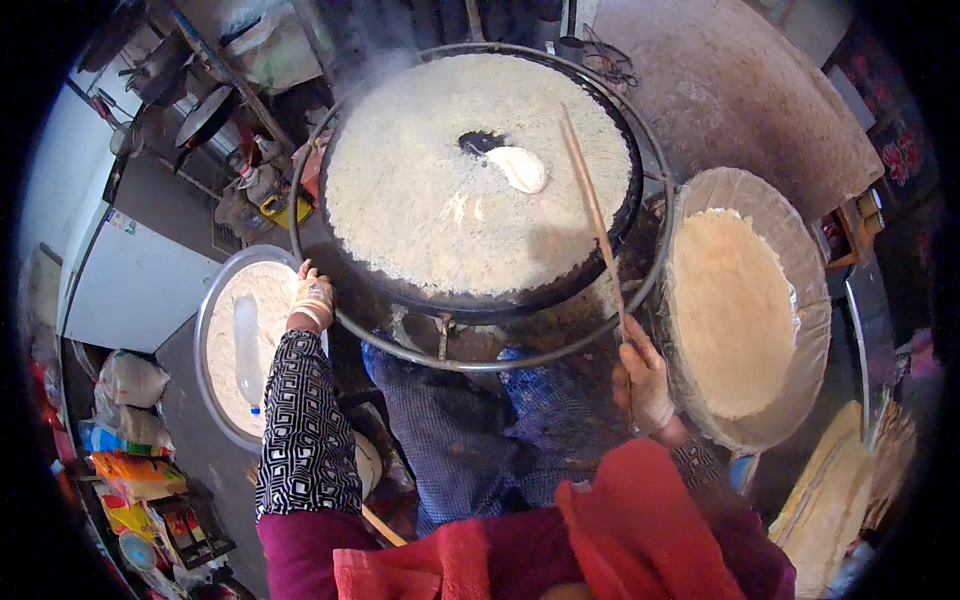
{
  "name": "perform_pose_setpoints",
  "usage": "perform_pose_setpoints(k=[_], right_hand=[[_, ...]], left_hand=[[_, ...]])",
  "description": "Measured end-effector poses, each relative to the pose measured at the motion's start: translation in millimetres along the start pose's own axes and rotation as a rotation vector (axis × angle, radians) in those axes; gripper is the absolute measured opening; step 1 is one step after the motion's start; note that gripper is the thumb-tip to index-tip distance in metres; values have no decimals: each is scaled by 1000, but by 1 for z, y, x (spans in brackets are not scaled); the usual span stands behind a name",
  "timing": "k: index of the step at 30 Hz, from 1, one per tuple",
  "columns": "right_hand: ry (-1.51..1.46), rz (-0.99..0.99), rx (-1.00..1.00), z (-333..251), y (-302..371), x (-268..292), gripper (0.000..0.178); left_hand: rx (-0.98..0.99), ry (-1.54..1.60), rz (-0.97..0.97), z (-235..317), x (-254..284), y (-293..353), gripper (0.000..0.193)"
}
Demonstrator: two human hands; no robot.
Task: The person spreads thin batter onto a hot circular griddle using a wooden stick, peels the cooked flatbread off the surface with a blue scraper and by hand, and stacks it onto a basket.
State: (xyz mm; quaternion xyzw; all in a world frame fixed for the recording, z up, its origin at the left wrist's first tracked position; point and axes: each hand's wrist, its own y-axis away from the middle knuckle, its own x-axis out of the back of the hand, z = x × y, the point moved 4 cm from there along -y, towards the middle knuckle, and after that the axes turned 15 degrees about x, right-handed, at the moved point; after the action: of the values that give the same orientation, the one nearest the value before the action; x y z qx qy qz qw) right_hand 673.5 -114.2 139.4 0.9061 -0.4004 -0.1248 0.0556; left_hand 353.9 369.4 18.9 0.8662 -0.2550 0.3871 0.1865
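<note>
Pale batter or pancake point(420, 200) covers most of a large round black griddle point(480, 304), with a dark bare patch near its middle. A smooth white blob of batter point(519, 170) lies beside that patch. My right hand point(646, 380) is closed around the lower end of a long, thin wooden stick point(592, 198), whose far end reaches over the batter. On the left, my left hand point(313, 300), in a pale glove, has its fingers curled over the metal ring point(400, 352) that circles the griddle. My left wrist is next to a basin of pale flour-like powder point(222, 340).
A clear bottle or scoop-like container point(247, 345) lies in that basin. To the right stands a wide plastic-lined basket point(812, 350) with a tan round sheet. A big brown board point(740, 90) is behind it. Packages point(135, 475) crowd the lower left; steam rises at the back.
</note>
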Motion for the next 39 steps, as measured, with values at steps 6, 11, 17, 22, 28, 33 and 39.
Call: perform_pose_setpoints(k=[6,11,17,22,28,33,39], right_hand=[[-22,-49,-175,17,18,-26,47],[-84,-156,-173,14,-1,-36,47],[-102,-252,-140,12,-30,-46,47],[-106,-283,-146,16,-51,-54,47],[-166,-256,-119,24,-54,-80,44],[-727,-422,-229,55,-56,-85,44],[-500,-139,-79,50,-20,-94,43]], left_hand=[[32,128,120,0,-10,22,18],[14,55,1,52,61,66,18],[32,392,-250,151,195,147,19],[-217,867,228,240,289,217,55],[-338,1276,116,173,285,282,42],[364,1252,288,51,190,304,29],[952,894,-749,24,-9,356,70]])
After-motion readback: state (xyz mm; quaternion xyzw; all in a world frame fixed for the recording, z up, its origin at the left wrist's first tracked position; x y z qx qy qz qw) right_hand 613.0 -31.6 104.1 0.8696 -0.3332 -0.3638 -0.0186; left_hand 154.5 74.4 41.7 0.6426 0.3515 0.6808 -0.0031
